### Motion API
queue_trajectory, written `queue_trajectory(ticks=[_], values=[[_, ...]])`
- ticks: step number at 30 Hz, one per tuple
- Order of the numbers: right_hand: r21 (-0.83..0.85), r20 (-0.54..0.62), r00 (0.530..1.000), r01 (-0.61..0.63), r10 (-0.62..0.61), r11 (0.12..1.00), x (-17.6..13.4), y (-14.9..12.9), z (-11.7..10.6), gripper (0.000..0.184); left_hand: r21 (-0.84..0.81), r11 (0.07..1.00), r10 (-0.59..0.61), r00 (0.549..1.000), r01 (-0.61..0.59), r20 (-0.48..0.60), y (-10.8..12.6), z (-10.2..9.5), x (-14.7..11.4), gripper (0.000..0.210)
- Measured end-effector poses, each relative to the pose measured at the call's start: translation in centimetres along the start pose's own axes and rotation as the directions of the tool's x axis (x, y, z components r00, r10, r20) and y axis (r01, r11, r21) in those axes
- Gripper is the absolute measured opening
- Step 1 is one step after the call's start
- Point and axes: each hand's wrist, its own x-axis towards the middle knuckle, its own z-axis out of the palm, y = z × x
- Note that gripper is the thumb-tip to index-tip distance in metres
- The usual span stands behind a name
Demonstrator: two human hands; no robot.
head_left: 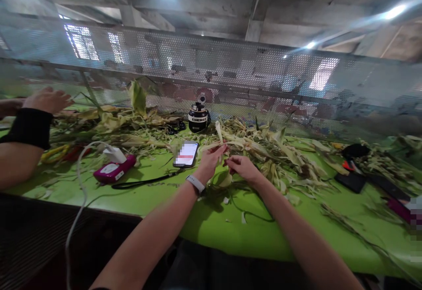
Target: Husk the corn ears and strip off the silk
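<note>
My left hand, with a pale band on its wrist, pinches a strip of corn husk that sticks up above the fingers. Close by on the right, my right hand has its thumb and fingers pressed together near the left fingertips. What lies between those right fingers is too small to make out. Both hands are above the green table. Just behind them spreads a heap of dry corn husks. A phone with a lit screen lies left of my left hand.
A black jar-like container marked "ENERGY" stands behind the phone. On the left are a purple power strip, a white cable and another husk pile. A co-worker's hand reaches in there. A perforated metal screen runs behind.
</note>
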Motion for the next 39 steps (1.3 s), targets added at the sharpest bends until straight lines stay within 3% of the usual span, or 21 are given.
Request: queue_trajectory(ticks=[3,6,9,14,19,23,26,30,35,39], values=[[0.041,-0.112,0.99,-0.081,0.085,0.996,0.0,-0.5,-0.2,0.03,-0.047,0.998,0.044,0.999,-0.045,-0.021,0.0,-0.1,0.3,0.04],[0.066,-0.1,0.983,-0.15,0.156,0.986,-0.2,-0.7,0.4,0.025,-0.039,0.997,0.063,0.998,-0.064,-0.021,-0.1,-0.1,0.2,0.04],[0.044,-0.055,0.992,-0.109,0.111,0.993,-0.3,-0.2,0.9,0.025,-0.013,0.999,0.049,0.999,-0.049,-0.02,-0.2,-0.1,0.0,0.039],[0.0,-0.031,0.998,-0.061,0.061,0.998,0.0,0.4,0.7,0.005,0.017,0.999,0.034,0.999,-0.034,-0.013,-0.2,-0.1,0.1,0.037],[0.025,-0.089,0.985,-0.148,0.149,0.989,0.3,0.3,0.6,0.007,0.085,0.994,0.07,0.998,-0.069,-0.005,-0.2,-0.1,-0.2,0.031],[0.023,-0.117,0.986,-0.121,0.123,0.992,0.1,0.3,0.9,0.022,0.112,0.991,0.072,0.997,-0.072,0.001,-0.1,-0.1,-0.5,0.03],[0.019,-0.035,0.991,-0.132,0.132,0.991,-0.1,0.6,1.0,0.028,0.099,0.993,0.066,0.998,-0.066,0.01,0.0,0.0,-0.5,0.032],[-0.023,0.061,0.991,-0.121,0.122,0.992,-0.1,0.8,0.9,0.021,0.043,0.998,0.035,0.999,-0.036,0.022,0.1,0.0,-0.1,0.034],[0.049,-0.12,0.975,-0.183,0.188,0.982,0.1,0.2,1.0,0.02,-0.029,1.0,0.005,1.0,-0.006,-0.01,0.0,-0.3,0.3,0.036],[0.153,-0.079,0.969,-0.219,0.233,0.964,-0.3,-0.1,1.2,0.036,0.02,1.0,0.023,1.0,-0.023,0.0,0.2,-0.2,-0.1,0.037]])
